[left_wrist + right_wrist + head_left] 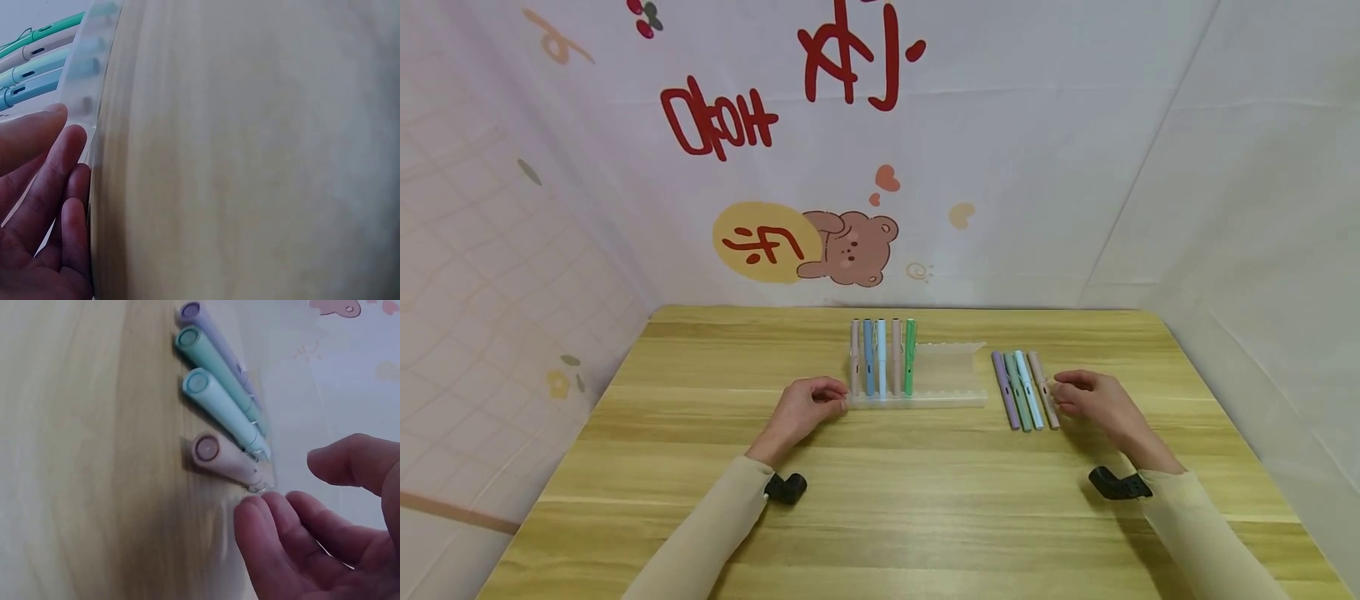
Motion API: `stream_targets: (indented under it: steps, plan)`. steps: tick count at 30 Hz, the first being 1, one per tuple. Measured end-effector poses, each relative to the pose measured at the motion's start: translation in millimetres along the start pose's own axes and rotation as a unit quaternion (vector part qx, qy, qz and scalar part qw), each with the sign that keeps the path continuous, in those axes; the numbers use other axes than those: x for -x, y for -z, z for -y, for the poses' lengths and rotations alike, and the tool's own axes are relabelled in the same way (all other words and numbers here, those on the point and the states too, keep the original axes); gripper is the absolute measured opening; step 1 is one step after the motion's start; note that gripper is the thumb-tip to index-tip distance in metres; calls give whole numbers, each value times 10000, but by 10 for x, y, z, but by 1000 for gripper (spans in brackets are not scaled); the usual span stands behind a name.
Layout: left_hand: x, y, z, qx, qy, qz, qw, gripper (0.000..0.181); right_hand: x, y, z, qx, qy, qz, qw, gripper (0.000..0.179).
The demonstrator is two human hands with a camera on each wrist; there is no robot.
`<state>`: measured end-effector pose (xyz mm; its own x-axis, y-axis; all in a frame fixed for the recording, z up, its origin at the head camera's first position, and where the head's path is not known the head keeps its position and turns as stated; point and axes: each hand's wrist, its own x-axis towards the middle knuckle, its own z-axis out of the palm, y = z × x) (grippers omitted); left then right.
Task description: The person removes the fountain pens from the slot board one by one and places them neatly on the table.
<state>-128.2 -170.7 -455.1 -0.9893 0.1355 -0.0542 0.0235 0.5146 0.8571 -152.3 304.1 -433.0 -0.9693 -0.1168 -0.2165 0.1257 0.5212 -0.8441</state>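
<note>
My left hand (805, 408) holds the left end of a translucent pen rack (943, 401), thumb and fingertips at its corner. Upright in the rack's left part are several pens: two pinkish-beige, a blue pen (869, 358), a light blue one and a green pen (911, 358). To the right of the rack, several more lie side by side: a purple pen (1006, 390), a grey-green pen (1019, 392), a pale blue pen (225, 409) and a beige pen (225, 461). Beside the beige pen is my right hand (1101, 404), its thumb apart from the fingers, holding nothing.
The wooden table (910, 508) meets a printed white backdrop (1015, 208) behind the rack. A black wrist strap mount (786, 487) is on the left wrist, another black mount (1120, 485) on the right. The rack's right part (947, 367) contains no pens.
</note>
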Motion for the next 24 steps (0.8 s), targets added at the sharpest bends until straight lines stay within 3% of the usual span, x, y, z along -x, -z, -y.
stream_targets:
  steps: [8,14,24]
  plan:
    - [-4,-9,48,-13,-55,-44,10000,14,73,-89,163,122,746,-568,9955,52]
    - [-4,-12,43,-15,-46,-67,10000,13,111,-227,299,51,921,-914,9915,51]
    - [-8,-8,29,-11,-53,-74,10000,14,119,-507,466,-313,1420,-974,9846,42]
